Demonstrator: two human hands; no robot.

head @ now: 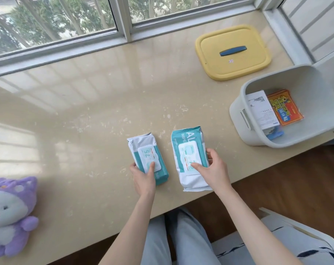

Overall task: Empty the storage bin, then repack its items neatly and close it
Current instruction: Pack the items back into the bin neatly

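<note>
One wide-angle camera sits on the person's head and faces forward and steeply down over the counter (85, 115). It is near: the left hand (143, 177) and right hand (215, 170) reach mid-frame from the bottom edge. The window (66, 22) spans the top, the lap (181, 238) the bottom.

Two bare forearms, the left forearm (128, 232) and the right forearm (254, 222), run from the bottom edge of the frame up toward its middle. Both are uncovered along their whole visible length, slim, and narrow at the wrists. The left hand (143, 177) shows just left of centre and the right hand (213, 170) just right of it, both bare, with slender fingers. At bottom centre the legs wear pale blue-grey trousers (189, 240) of soft cloth with long lengthwise folds.
</note>
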